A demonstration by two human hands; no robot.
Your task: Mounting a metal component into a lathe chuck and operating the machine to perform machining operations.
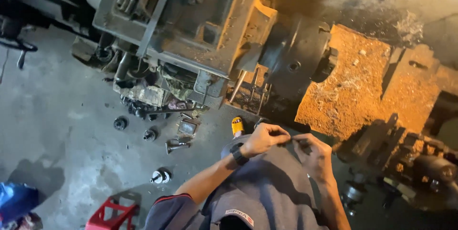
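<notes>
Both hands meet in front of my body, low in the head view. My left hand (265, 138), with a black watch on its wrist, pinches a small dark object (292, 140) with its fingertips. My right hand (312, 154) closes on the same small piece from the other side. The piece is too small and dark to identify. Below the hands are my grey trousers and one foot in a yellow sandal (237, 126).
A large lathe (200, 25) fills the upper middle, with a dark round chuck (295, 53) and orange-lit metal chips (353, 87) to the right. Small metal parts (161, 176) lie on the concrete floor. A red stool (112, 213) stands at the bottom left.
</notes>
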